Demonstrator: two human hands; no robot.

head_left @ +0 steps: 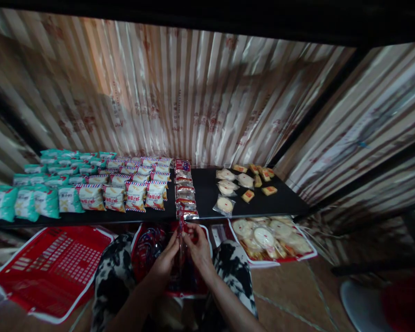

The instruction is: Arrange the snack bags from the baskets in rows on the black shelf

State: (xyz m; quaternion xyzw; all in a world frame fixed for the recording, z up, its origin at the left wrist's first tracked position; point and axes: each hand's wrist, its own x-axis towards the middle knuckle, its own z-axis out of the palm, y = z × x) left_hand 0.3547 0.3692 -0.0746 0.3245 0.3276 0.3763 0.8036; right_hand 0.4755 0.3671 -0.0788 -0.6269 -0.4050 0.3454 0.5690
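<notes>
In the head view, my left hand (165, 259) and my right hand (199, 249) meet at the shelf's front edge. Their closed fingers pinch a narrow red snack packet (181, 225) held upright between them; its lower part is partly hidden. Directly behind it, a column of red and silver packets (186, 189) runs front to back on the black shelf (204, 189). Beneath my hands, between my knees, a red basket (207, 235) holds dark red and blue shiny packets (148, 242).
White striped bags (136, 196) and teal bags (46, 201) fill the shelf's left side. Round wrapped biscuits (224, 204) and small yellow packets (269, 190) lie to the right. Below stand a red basket (60, 258) on the left and a biscuit-filled basket (313, 252) on the right.
</notes>
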